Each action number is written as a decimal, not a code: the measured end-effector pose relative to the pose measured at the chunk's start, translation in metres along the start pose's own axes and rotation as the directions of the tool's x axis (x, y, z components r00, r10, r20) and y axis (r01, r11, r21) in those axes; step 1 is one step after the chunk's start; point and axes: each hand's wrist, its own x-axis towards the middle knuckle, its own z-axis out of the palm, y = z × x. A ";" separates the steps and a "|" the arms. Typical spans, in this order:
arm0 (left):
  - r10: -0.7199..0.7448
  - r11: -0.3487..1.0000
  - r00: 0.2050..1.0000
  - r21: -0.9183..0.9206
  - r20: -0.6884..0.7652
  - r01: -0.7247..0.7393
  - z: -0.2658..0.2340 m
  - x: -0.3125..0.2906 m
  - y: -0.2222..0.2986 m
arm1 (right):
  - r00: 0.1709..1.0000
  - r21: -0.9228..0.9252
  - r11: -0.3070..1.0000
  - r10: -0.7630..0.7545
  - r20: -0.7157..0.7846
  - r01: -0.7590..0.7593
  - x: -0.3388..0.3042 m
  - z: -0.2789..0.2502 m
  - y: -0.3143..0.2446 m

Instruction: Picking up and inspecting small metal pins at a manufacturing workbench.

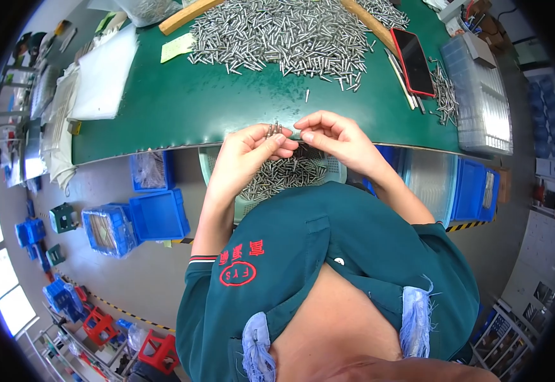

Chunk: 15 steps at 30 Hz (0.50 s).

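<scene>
1. Left hand (247,153) pinches a small bundle of metal pins (274,129), tips upright, at the near edge of the green table (163,108)
2. Right hand (331,137) just beside it; fingertips (304,135) curled near the bundle, contact cannot be told
3. Large pile of pins (290,32) farther back on the table
4. Basket of pins (284,175) below the hands
5. Red phone (412,62) to the right

Small bundle of thin metal pins (274,129), upright between fingertips.
</scene>
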 end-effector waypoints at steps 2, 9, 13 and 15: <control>-0.010 1.000 1.000 -0.002 0.000 0.010 0.001 0.000 -0.001 | 0.997 -0.085 0.995 -0.057 -0.059 0.052 0.002 0.001 -0.003; -0.026 0.997 0.998 0.071 0.055 0.022 0.004 0.001 -0.004 | 0.980 -0.234 0.955 -0.198 -0.034 0.184 0.006 0.007 -0.010; -0.045 0.995 0.997 0.094 0.069 0.039 0.005 0.003 -0.005 | 0.973 -0.288 0.935 -0.227 -0.034 0.207 0.007 0.010 -0.012; -0.039 0.996 0.997 0.088 0.069 0.033 0.006 0.003 -0.008 | 0.968 -0.305 0.926 -0.247 -0.041 0.223 0.007 0.010 -0.011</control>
